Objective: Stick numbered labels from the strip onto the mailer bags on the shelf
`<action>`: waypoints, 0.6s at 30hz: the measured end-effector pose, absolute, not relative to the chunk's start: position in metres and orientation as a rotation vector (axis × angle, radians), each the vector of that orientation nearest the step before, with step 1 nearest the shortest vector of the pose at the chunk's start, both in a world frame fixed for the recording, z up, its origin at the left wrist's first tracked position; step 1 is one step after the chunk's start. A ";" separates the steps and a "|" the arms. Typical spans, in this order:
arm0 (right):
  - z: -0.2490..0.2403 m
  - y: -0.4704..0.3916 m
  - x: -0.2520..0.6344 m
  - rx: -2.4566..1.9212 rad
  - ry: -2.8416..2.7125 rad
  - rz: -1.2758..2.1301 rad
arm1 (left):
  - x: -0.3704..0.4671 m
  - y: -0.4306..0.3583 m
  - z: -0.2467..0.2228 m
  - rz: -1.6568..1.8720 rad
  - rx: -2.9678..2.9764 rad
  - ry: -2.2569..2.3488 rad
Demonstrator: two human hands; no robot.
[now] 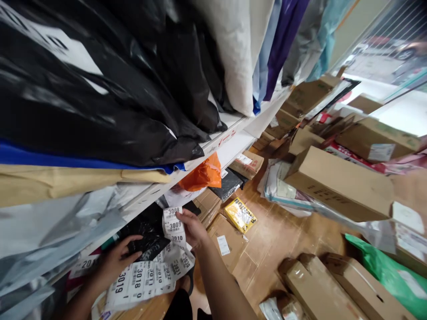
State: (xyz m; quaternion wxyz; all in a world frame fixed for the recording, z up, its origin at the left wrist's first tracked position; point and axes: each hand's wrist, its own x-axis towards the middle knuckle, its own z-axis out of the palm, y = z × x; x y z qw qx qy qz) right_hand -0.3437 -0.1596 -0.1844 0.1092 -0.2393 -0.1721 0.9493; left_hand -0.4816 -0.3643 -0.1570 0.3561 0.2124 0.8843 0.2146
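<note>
A: What do the two hands have?

B: The right hand (192,227) pinches the top of one long strip of numbered labels (173,226), thumb and fingers closed tight on it; I can read 3008, 3009 and 3010 there. The strip hangs down and curls left under the shelf edge (213,144), showing 3011, 3018 and 3019 lower down.

A: And the other?

B: The left hand (115,262) lies with fingers curled on one black plastic parcel (147,235) on the lower shelf, just beside the strip. Whether it truly grips it, I cannot tell.

A: What is around?

B: One orange bag (203,174) sticks out beneath the shelf edge, and one yellow packet (240,215) lies on the wooden floor (273,235). At least two cardboard boxes (320,289) sit bottom right, one big box (340,184) leans above them, and one green bag (393,275) is at the far right
</note>
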 end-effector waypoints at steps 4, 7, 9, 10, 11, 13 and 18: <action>-0.187 -0.183 -0.328 -0.743 -0.682 2.909 | -0.478 -0.356 -0.148 0.698 0.530 2.197; -0.191 -0.210 -0.326 -0.748 -0.785 2.990 | -0.471 -0.353 -0.136 0.678 0.560 2.131; -0.196 -0.228 -0.333 -0.777 -0.826 2.955 | -0.467 -0.353 -0.131 0.671 0.549 2.105; -0.198 -0.236 -0.337 -0.797 -0.847 2.923 | -0.466 -0.354 -0.129 0.679 0.531 2.084; -0.201 -0.243 -0.342 -0.819 -0.868 2.885 | -0.465 -0.356 -0.129 0.694 0.502 2.054; -0.207 -0.253 -0.351 -0.873 -0.905 2.800 | -0.466 -0.361 -0.134 0.740 0.435 1.963; -0.214 -0.258 -0.359 -0.945 -1.000 2.668 | -0.468 -0.367 -0.155 0.740 0.498 2.000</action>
